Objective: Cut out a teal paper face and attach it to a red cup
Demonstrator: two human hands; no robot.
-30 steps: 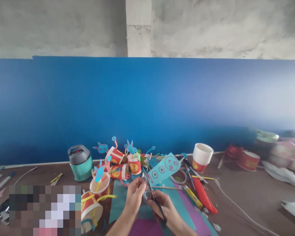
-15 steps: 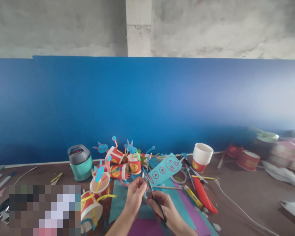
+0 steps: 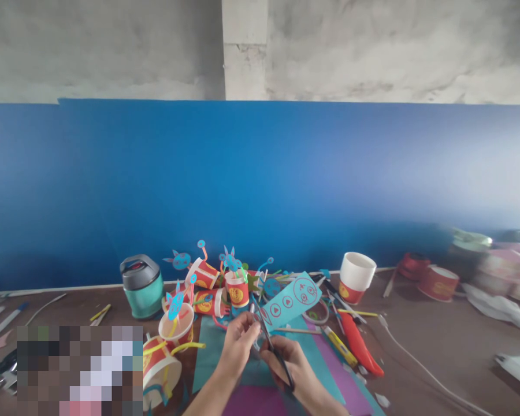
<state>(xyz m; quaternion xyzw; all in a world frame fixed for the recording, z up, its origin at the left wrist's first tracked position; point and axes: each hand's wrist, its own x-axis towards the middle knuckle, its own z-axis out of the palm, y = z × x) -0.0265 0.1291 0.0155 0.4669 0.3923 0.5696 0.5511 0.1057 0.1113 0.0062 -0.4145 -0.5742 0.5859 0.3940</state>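
Observation:
My left hand (image 3: pixel 240 342) is closed, thumb against fingers, on the lower left end of a light blue paper strip (image 3: pixel 281 301). Drawn on the strip in red are a face in a circle, smaller circles with marks and a pointed shape. My right hand (image 3: pixel 291 359) grips black-handled scissors (image 3: pixel 281 365). Their blades point up and left, at the strip's end beside my left fingertips; whether the blades are parted is hard to see. Blue and purple paper sheets (image 3: pixel 219 352) lie beneath both hands.
On the left stand red-and-white paper cups (image 3: pixel 176 325) with blue paper faces and bent straws or stems, near a teal lidded container (image 3: pixel 143 289). Rightward are a yellow cutter (image 3: pixel 341 346), a red pointed object (image 3: pixel 360 344), stacked white cups (image 3: pixel 356 277) and a white cable (image 3: pixel 420 361).
The blue strip has dipped and shifted very slightly to the right. Both hands keep nearly the same place and grip.

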